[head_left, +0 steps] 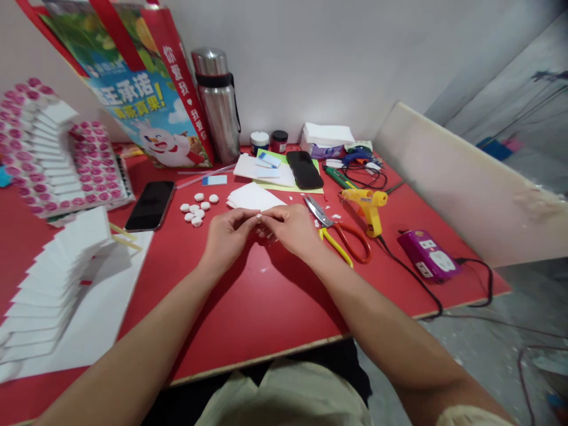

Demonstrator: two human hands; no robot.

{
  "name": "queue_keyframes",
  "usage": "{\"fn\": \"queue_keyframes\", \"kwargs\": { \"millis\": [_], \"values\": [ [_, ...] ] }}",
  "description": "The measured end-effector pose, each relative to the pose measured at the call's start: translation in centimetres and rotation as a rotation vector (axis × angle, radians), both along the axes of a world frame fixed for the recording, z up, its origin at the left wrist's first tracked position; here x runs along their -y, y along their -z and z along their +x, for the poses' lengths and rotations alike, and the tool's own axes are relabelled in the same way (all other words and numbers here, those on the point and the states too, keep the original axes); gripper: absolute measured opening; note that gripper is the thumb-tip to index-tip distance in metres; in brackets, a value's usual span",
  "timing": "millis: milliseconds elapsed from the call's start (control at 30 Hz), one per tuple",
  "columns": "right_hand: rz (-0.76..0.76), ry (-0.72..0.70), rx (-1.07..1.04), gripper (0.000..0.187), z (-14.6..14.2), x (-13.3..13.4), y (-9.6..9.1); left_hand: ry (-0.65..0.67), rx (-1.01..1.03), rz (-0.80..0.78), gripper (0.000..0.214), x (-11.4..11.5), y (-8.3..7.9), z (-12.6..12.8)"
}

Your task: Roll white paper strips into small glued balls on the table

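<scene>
My left hand (pixel 226 235) and my right hand (pixel 293 229) meet over the middle of the red table. Both are closed, with thumbs and forefingers pinching a small white piece of paper (pixel 259 216) between them. Most of that piece is hidden by my fingers. Just beyond my hands lies a fanned stack of white paper (pixel 254 195). Left of it sits a loose group of small, round white pieces (pixel 199 213). Scissors (pixel 326 220) with red and yellow handles rest beside my right hand, their blades apart, among tiny white scraps.
A yellow glue gun (pixel 370 207) and purple power socket (pixel 430 255) trail cables at right. Phones (pixel 151 205) lie left and back. A stepped white paper structure (pixel 57 284) and a pink-and-white model (pixel 57 154) stand left. A steel flask (pixel 217 106) and printed bag (pixel 151 94) line the wall.
</scene>
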State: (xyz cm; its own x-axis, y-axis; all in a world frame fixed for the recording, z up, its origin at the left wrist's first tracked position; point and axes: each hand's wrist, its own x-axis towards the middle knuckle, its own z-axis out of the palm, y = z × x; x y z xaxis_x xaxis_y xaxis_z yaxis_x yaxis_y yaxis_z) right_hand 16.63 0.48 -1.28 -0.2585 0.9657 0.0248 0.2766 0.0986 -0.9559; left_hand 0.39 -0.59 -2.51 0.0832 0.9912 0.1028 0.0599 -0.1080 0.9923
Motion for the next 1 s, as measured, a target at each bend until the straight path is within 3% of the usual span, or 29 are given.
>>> {"fn": "queue_keyframes", "kwargs": {
  "millis": [100, 200, 367, 500, 600, 700, 833, 1000],
  "values": [
    [0.076, -0.007, 0.063, 0.023, -0.3, 0.4, -0.1, -0.028, 0.156, -0.108, 0.021, 0.1, -0.3, 0.1],
    [0.116, 0.0, 0.103, 0.025, -0.5, 0.5, -0.2, -0.073, 0.169, -0.105, 0.02, 0.1, -0.3, 0.2],
    [0.065, 0.027, 0.055, 0.02, 0.0, -0.1, -0.3, 0.017, -0.123, 0.092, 0.027, 0.1, 0.1, -0.1],
    [-0.033, -0.034, -0.066, 0.019, 0.2, -0.3, -0.3, -0.048, -0.401, 0.339, 0.028, 0.3, 0.1, -0.5],
    [-0.064, -0.09, -0.126, 0.02, 0.1, 0.0, -0.5, -0.072, -0.467, 0.421, 0.028, 0.2, -0.2, -0.7],
    [0.039, -0.025, -0.024, 0.019, 0.1, 0.2, -1.0, -0.053, -0.368, 0.339, 0.026, 0.0, -0.7, -0.7],
    [0.312, 0.083, 0.268, 0.015, 0.3, 0.3, -1.3, -0.022, -0.182, 0.153, 0.023, -0.1, -0.8, -0.5],
    [0.494, 0.086, 0.483, 0.018, 0.1, 0.6, -1.1, -0.017, -0.027, 0.029, 0.027, -0.1, -0.7, -0.1]
  ]
}}
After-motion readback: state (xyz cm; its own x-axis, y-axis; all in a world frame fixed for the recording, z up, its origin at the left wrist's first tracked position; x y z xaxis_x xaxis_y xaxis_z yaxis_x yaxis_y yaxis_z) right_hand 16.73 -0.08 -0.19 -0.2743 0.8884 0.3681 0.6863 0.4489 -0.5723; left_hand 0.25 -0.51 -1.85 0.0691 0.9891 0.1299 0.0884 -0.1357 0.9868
